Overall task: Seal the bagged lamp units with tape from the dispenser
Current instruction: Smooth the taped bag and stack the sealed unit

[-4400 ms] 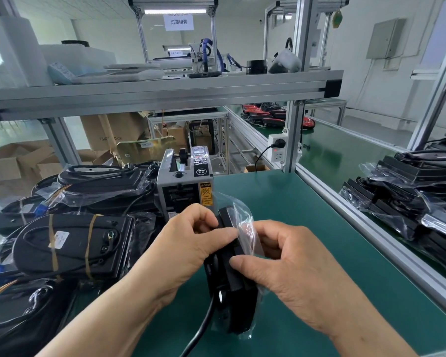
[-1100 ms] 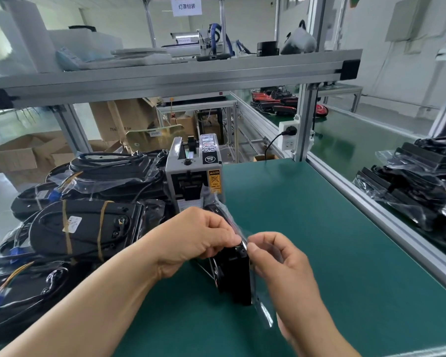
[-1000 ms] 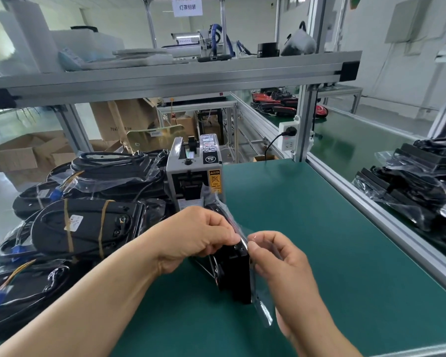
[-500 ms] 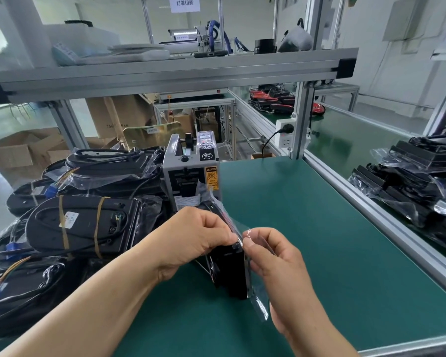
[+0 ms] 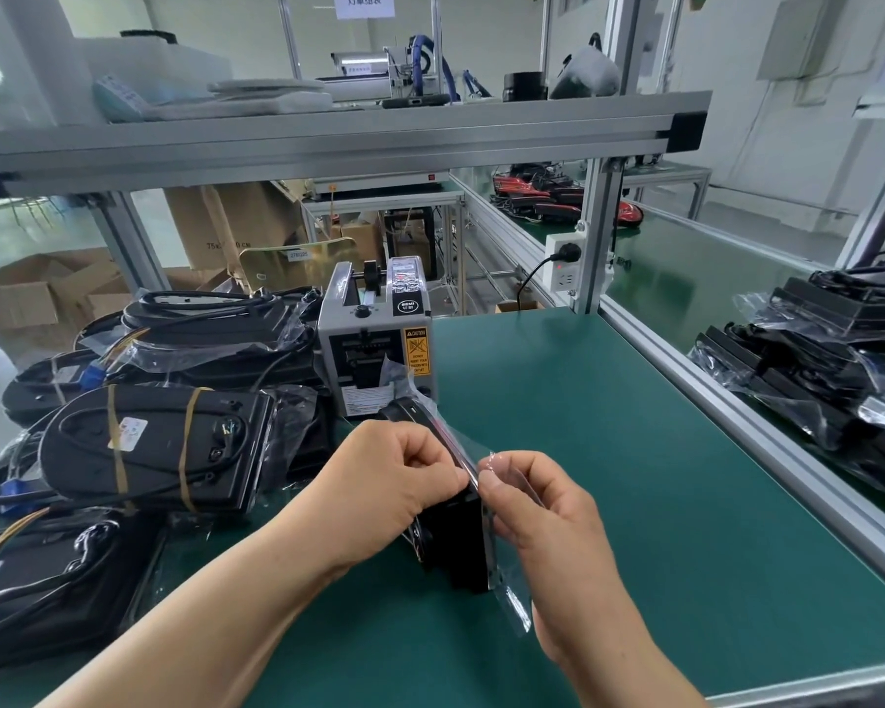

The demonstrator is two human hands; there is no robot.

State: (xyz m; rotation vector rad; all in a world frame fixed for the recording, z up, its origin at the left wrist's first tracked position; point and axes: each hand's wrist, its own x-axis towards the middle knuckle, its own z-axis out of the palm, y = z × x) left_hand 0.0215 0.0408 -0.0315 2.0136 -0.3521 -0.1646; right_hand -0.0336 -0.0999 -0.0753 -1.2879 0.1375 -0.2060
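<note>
**Head view.** The black lamp unit in a clear plastic bag [image 5: 455, 544] is standing on its edge on the green matted surface [image 5: 634, 477]. It is sitting just in front of the grey box-shaped tape dispenser [image 5: 374, 339], between the two hands.

The left hand [image 5: 394, 482] is curling over the unit's upper edge, with thumb and forefinger clamping the folded bag mouth. The right hand [image 5: 547, 508] is pinching a glinting sliver of clear film at the same edge, its fingertips almost touching the left thumb. Whether that film is a tape strip or the bag's own flap cannot be told.

Compared with a few seconds earlier, the right hand is no longer reaching across the fold alongside the left and is now working at it with fingertips only. Over the last second both hands are barely shifting.

Judged from this, the fold is being held closed while the seal is being laid on. This unit is probably nearing completion, though a loose tail of bag is hanging below the right hand. The heap of black bagged lamp units [image 5: 159, 447] is lying just beside the dispenser, on its left.
</note>
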